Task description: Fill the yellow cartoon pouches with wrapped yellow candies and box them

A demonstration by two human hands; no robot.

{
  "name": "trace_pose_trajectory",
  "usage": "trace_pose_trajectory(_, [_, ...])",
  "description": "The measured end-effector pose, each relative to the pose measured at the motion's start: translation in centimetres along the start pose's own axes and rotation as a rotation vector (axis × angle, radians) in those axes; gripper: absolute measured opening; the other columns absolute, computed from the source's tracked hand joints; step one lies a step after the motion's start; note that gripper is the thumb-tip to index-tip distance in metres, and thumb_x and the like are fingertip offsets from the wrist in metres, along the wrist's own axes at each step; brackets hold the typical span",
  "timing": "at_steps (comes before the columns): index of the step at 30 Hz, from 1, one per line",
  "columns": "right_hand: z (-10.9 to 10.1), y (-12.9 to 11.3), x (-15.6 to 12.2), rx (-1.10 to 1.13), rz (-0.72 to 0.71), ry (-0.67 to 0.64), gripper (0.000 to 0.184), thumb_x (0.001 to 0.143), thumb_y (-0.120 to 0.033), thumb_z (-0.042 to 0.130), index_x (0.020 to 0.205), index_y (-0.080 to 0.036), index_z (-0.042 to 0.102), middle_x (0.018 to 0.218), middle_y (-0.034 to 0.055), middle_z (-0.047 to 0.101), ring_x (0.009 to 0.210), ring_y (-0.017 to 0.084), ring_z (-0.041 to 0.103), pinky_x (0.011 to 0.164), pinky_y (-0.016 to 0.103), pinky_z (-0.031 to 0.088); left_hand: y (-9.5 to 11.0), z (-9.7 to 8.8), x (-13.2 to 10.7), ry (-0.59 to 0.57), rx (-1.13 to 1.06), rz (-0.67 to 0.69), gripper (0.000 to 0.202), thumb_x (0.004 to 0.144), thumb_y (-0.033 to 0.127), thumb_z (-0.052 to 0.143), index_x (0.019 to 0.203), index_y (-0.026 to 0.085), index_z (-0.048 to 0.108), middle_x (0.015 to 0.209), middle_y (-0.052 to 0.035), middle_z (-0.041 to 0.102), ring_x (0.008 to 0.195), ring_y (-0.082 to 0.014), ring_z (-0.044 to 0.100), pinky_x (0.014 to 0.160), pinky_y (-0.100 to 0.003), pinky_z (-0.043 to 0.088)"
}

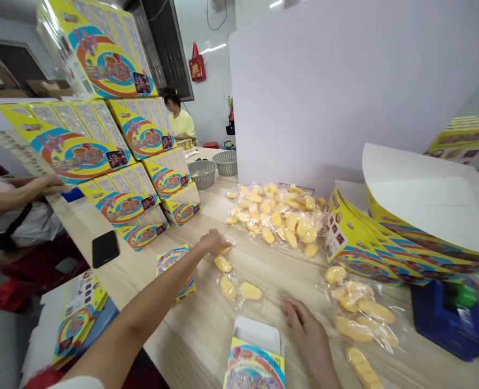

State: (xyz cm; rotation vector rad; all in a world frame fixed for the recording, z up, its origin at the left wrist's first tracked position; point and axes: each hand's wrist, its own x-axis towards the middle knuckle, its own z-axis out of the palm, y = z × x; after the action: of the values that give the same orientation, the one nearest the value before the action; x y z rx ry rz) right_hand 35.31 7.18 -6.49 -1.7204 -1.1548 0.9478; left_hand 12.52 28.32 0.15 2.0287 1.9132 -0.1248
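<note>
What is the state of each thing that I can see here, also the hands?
left hand, reaching over the sweets
right hand, open, fingers spread
yellow sweets, wrapped in clear plastic, loose
small box, flap open
big box, lid raised
stacked boxes, closed
phone, lying flat, screen dark

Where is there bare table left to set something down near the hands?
Bare wood lies between the right hand and the left hand, and beside the black phone. Crowded: the wrapped yellow sweets and flat cartons at right.
</note>
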Motion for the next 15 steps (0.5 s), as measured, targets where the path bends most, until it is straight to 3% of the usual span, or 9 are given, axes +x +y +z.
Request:
trace_pose_trajectory(5, [0.2, -0.1, -0.1, 0.023, -0.036, 0.047, 0.042, 0.077, -0.049, 0.043, 0.092, -0.016, 0.064, 0.073, 0.0054, 0.070, 0.060, 0.020, 0.064, 0.062, 0.031, 0.051, 3.3, -0.6, -2.1, -0.032, -0.316, 0.202, 0.027, 0.085, 0.034, 0.053, 0.101, 0.012, 0.056, 0.097, -0.0064, 0.060, 0.087, -0.0173, 0.059, 0.078, -0.037, 0.048])
trace_pose_trajectory(10, [-0.2, -0.6, 0.0, 0.016, -0.063, 0.016, 0.043, 0.076, -0.049, 0.044, 0.092, -0.015, 0.065, 0.071, 0.0057, 0.070, 0.058, 0.019, 0.064, 0.060, 0.031, 0.051, 7.2, -2.4, -8.3, -0.065, -0.701, 0.455, 0.040, 0.092, 0.042, 0.028, 0.101, 0.011, 0.052, 0.083, -0.0063, 0.060, 0.073, -0.0138, 0.061, 0.071, -0.030, 0.048])
trace_pose_trajectory(12, [-0.4, -0.9, -0.1, 0.019, -0.057, 0.025, 0.040, 0.076, -0.048, 0.045, 0.091, -0.016, 0.065, 0.071, 0.0052, 0.070, 0.058, 0.019, 0.064, 0.060, 0.031, 0.051, 8.4, -3.3, -11.8, -0.121, -0.920, 0.569, 0.038, 0.088, 0.044, 0.039, 0.113, 0.016, 0.047, 0.085, -0.0026, 0.057, 0.071, -0.0114, 0.059, 0.071, -0.028, 0.048])
trace_pose_trajectory(15, [-0.4, -1.2, -0.2, 0.022, -0.062, 0.039, 0.035, 0.075, -0.046, 0.047, 0.086, -0.019, 0.067, 0.068, 0.0036, 0.070, 0.058, 0.020, 0.064, 0.059, 0.031, 0.050, 9.8, -4.5, -17.1, -0.351, -1.367, 0.758, 0.045, 0.076, 0.033, 0.063, 0.117, 0.021, 0.048, 0.087, -0.0013, 0.056, 0.070, -0.0105, 0.058, 0.069, -0.026, 0.047])
